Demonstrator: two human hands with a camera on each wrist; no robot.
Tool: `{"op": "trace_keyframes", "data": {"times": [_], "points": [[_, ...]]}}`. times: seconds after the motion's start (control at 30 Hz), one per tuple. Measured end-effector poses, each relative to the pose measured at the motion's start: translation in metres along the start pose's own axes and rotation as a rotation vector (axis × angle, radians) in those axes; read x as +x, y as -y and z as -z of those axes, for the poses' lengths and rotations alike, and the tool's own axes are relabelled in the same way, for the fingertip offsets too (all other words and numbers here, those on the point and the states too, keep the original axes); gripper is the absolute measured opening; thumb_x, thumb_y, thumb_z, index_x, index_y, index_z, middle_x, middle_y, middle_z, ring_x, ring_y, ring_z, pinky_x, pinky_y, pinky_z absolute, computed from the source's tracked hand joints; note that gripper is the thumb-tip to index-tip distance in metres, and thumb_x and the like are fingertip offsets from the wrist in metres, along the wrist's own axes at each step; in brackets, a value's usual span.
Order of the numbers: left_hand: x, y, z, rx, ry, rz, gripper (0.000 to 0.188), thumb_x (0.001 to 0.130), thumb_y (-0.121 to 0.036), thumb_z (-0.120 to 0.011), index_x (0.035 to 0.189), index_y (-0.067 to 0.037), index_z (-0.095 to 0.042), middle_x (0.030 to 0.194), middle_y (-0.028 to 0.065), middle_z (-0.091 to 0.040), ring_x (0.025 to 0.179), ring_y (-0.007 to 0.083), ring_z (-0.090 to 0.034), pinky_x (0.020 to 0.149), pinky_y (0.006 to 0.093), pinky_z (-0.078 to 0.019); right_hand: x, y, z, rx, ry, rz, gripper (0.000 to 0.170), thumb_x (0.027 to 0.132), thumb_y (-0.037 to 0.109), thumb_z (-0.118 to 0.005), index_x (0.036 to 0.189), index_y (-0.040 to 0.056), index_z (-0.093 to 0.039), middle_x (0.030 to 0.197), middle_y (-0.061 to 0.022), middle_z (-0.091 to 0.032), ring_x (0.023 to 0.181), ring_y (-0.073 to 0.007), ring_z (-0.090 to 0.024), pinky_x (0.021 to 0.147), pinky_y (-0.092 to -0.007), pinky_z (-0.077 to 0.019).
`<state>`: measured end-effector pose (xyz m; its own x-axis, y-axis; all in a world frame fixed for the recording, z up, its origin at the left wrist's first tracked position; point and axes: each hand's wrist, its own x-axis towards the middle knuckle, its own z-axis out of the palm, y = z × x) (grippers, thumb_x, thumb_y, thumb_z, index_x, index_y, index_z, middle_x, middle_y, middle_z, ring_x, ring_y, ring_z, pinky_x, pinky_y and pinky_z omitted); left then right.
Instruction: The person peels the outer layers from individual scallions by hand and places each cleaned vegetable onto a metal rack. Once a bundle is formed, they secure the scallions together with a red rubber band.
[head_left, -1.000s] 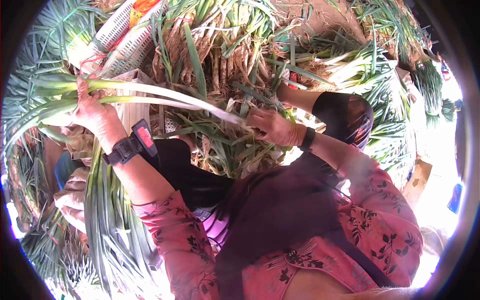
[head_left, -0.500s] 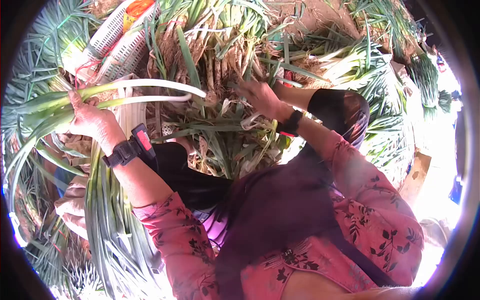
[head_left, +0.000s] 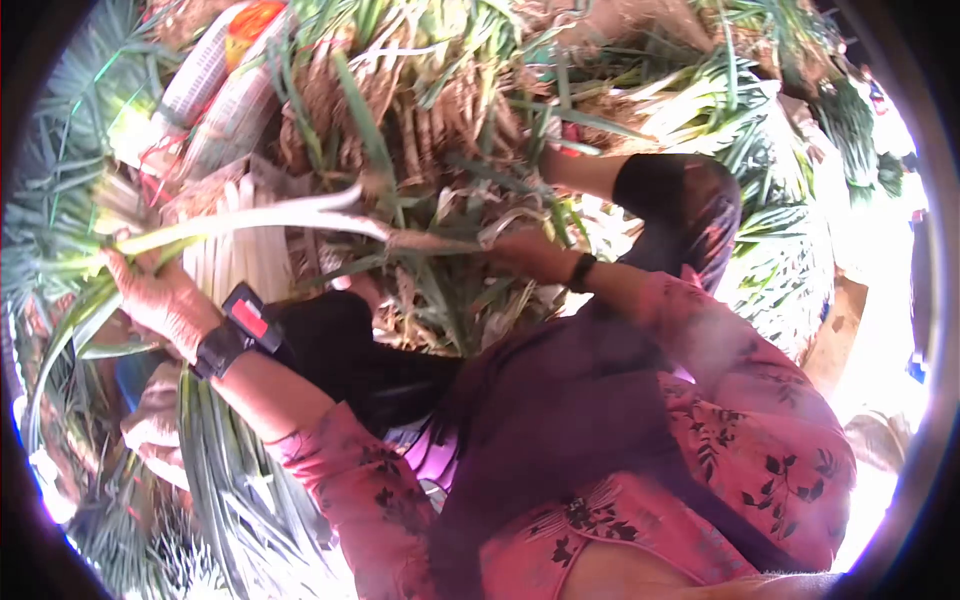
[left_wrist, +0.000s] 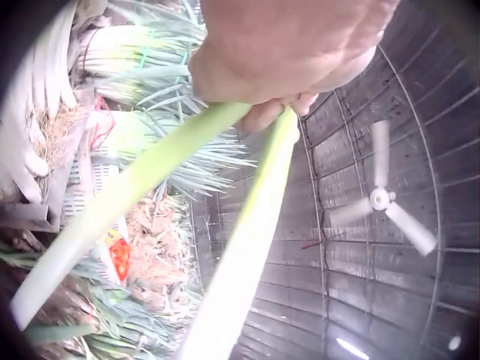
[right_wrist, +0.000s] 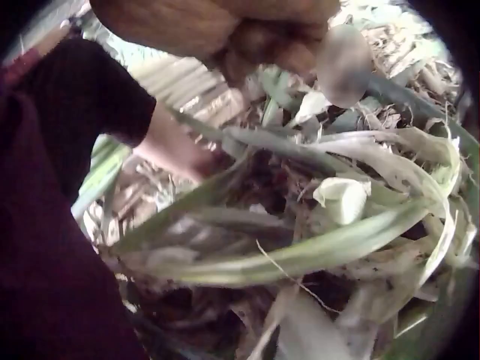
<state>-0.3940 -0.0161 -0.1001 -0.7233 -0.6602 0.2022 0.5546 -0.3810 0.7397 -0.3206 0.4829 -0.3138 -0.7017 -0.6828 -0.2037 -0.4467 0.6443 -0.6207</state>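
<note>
My left hand grips two long green onions near their leafy ends. Their pale stalks reach right across the head view, one with its end bent up. In the left wrist view both green onions come out from under the left hand. From the lower stalk's end a blurred brownish strip stretches to my right hand, which pinches it. The right wrist view has the right hand at its top, fingers bent, over torn leaves; what they pinch is hidden there.
Unpeeled green onions with roots are heaped ahead. White crates stand at the back left, beside a stack of white stalks. Bundles of green onions line the right. A ceiling fan shows overhead.
The right hand left the stalk ends, then came back low to the lower stalk. The left hand shifted left and slightly down with the green onions, and the two stalks spread apart at their ends.
</note>
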Motion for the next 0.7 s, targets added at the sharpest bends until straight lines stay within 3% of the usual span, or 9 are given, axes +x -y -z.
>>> {"op": "trace_keyframes", "data": {"times": [0.03, 0.07, 0.13, 0.2, 0.27, 0.33, 0.57, 0.63, 0.7], "points": [[-0.017, -0.003, -0.021, -0.073, 0.076, 0.035, 0.027, 0.088, -0.024, -0.066, 0.098, 0.001, -0.061, 0.08, 0.0066, -0.06, 0.07, 0.0167, -0.053, 0.073, 0.0315, -0.0455, 0.001, 0.001, 0.011, -0.113, -0.04, -0.009, 0.023, 0.086, 0.011, -0.054, 0.108, 0.0057, -0.058, 0.091, -0.017, -0.06, 0.088, -0.0344, -0.06, 0.077, -0.0454, -0.0472], [-0.043, -0.004, -0.066, -0.116, -0.116, -0.006, 0.027, 0.087, -0.023, -0.067, 0.099, 0.0, -0.06, 0.075, 0.0039, -0.055, 0.061, 0.0136, -0.044, 0.065, 0.0287, -0.042, 0.007, 0.007, 0.028, -0.231, -0.089, -0.021, 0.023, 0.086, 0.01, -0.054, 0.109, 0.0059, -0.059, 0.093, -0.0167, -0.061, 0.091, -0.0348, -0.06, 0.079, -0.0453, -0.047], [-0.032, 0.0, -0.049, -0.19, 0.108, 0.056, 0.027, 0.086, -0.025, -0.069, 0.091, 0.0, -0.058, 0.058, -0.0018, -0.04, 0.054, 0.0098, -0.038, 0.06, 0.0226, -0.0413, 0.03, 0.01, 0.044, 0.009, -0.566, 0.078, 0.025, 0.09, 0.011, -0.054, 0.114, 0.0034, -0.059, 0.087, -0.0153, -0.063, 0.082, -0.0295, -0.065, 0.072, -0.0398, -0.0511], [-0.034, 0.002, -0.052, -0.258, 0.19, 0.088, 0.025, 0.085, -0.021, -0.07, 0.091, 0.0, -0.058, 0.061, -0.0001, -0.046, 0.055, 0.0104, -0.041, 0.058, 0.0214, -0.0403, 0.039, 0.09, 0.12, 0.576, -0.449, -0.199, 0.025, 0.096, 0.019, -0.052, 0.111, -0.0001, -0.057, 0.082, -0.0123, -0.064, 0.057, -0.0167, -0.063, 0.054, -0.0332, -0.0514], [-0.04, 0.007, -0.062, -0.337, 0.176, 0.105, 0.025, 0.084, -0.019, -0.071, 0.091, 0.001, -0.059, 0.067, 0.003, -0.054, 0.058, 0.0105, -0.044, 0.059, 0.0217, -0.0409, 0.052, 0.127, 0.14, 0.709, -0.42, 0.075, 0.028, 0.097, 0.021, -0.053, 0.114, -0.0015, -0.055, 0.079, -0.0082, -0.064, 0.054, -0.0079, -0.061, 0.048, -0.0255, -0.0514], [-0.036, 0.012, -0.058, -0.381, 0.26, 0.159, 0.027, 0.082, -0.019, -0.072, 0.093, 0.003, -0.059, 0.073, 0.0059, -0.059, 0.06, 0.012, -0.047, 0.062, 0.0245, -0.0433, 0.059, 0.165, 0.149, 0.82, -0.25, 0.115, 0.027, 0.096, 0.018, -0.053, 0.113, -0.0032, -0.054, 0.078, -0.0066, -0.065, 0.058, -0.0083, -0.063, 0.049, -0.0242, -0.0531], [-0.06, 0.01, -0.091, -0.306, 0.13, 0.058, 0.035, 0.079, -0.026, -0.075, 0.099, -0.002, -0.06, 0.082, 0.0039, -0.061, 0.066, 0.0149, -0.05, 0.072, 0.0311, -0.0447, 0.077, 0.172, 0.132, 0.814, -0.352, 0.039, 0.024, 0.094, 0.013, -0.055, 0.113, -0.0025, -0.052, 0.08, -0.0122, -0.064, 0.06, -0.0173, -0.066, 0.051, -0.0295, -0.0537], [-0.055, 0.013, -0.08, -0.28, 0.167, 0.117, 0.034, 0.081, -0.026, -0.074, 0.1, -0.002, -0.06, 0.083, 0.0054, -0.063, 0.067, 0.0147, -0.053, 0.068, 0.0304, -0.0457, 0.083, 0.161, 0.125, 0.197, -0.721, 0.26, 0.02, 0.09, 0.007, -0.057, 0.107, -0.0007, -0.051, 0.077, -0.0158, -0.061, 0.065, -0.0286, -0.066, 0.055, -0.0354, -0.053], [-0.049, 0.016, -0.075, -0.114, 0.176, 0.15, 0.027, 0.084, -0.023, -0.071, 0.098, -0.003, -0.059, 0.08, 0.0053, -0.062, 0.06, 0.012, -0.05, 0.056, 0.0241, -0.0419, 0.085, 0.155, 0.123, 0.168, -0.727, 0.224, 0.021, 0.088, 0.009, -0.058, 0.105, 0.0006, -0.048, 0.077, -0.0188, -0.061, 0.068, -0.0326, -0.064, 0.056, -0.0391, -0.0522]]}}
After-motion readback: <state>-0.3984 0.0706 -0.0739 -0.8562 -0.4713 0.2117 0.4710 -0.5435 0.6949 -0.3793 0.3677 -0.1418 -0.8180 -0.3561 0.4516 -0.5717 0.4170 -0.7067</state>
